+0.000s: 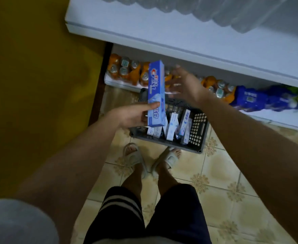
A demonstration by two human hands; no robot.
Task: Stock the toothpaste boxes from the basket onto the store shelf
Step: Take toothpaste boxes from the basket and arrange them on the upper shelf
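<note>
My left hand (132, 116) grips a long blue toothpaste box (156, 85) by its lower end, holding it upright above the grey plastic basket (197, 131). Several more white and blue toothpaste boxes (171, 129) stand inside the basket on the floor. Just to the right of the held box, my right hand (185, 85) hovers with fingers spread and nothing in it. The white store shelf (180, 37) stretches across the top of the view, above and beyond both hands.
Packs of orange drink bottles (127, 71) and blue-wrapped packs (261, 99) sit on the lowest shelf behind the basket. Clear water bottles (215, 11) line the upper shelf's back. A yellow wall (30, 85) is on the left. My sandalled feet (153, 159) stand on patterned tiles.
</note>
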